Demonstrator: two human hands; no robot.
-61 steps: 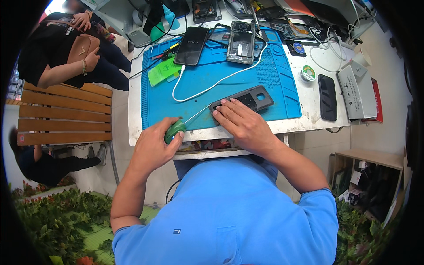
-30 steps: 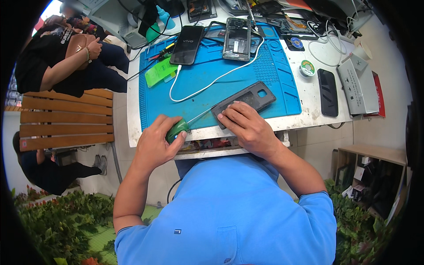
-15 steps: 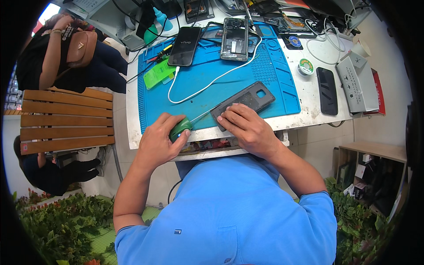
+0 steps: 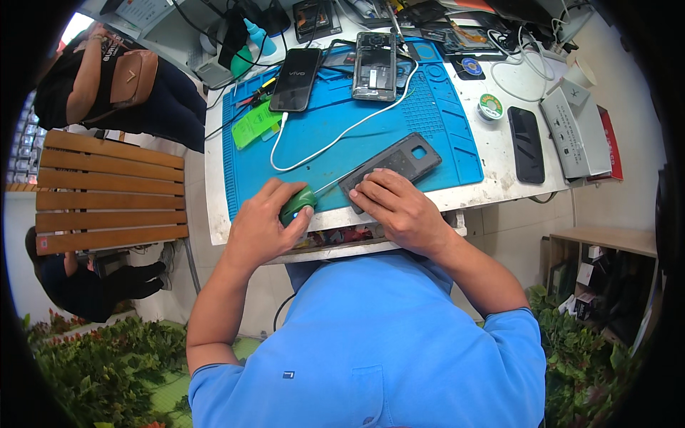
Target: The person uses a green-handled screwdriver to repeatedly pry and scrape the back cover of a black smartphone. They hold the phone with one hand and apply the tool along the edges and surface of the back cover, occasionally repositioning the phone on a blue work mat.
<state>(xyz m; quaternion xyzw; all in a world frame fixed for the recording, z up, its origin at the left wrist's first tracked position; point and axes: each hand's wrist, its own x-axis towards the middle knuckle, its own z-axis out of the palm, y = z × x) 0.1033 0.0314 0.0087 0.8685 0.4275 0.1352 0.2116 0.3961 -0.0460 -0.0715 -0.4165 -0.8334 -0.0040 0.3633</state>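
My left hand [image 4: 270, 220] is closed around a rounded green tool [image 4: 298, 205] with a long thin pale shaft, whose exact kind I cannot make out. The shaft slants up to the right and reaches the near-left edge of a dark grey phone back cover [image 4: 401, 165]. My right hand [image 4: 399, 208] pinches the lower left end of that cover, fingers on top. The cover lies tilted over the near edge of a blue repair mat [image 4: 321, 153], its square camera hole at the far right end.
Beyond lie a phone [image 4: 297, 80] on a white cable [image 4: 342, 135], an opened phone [image 4: 374, 68] and a green card [image 4: 255, 127]. Right of the mat are a round solder-wick spool [image 4: 490, 107], a black phone [image 4: 526, 146] and a white box [image 4: 571, 135]. A slatted bench [image 4: 110, 192] stands left, near two people.
The whole view has shifted slightly. My left hand and the green tool sit a little closer to the phone back cover; both grips are the same.
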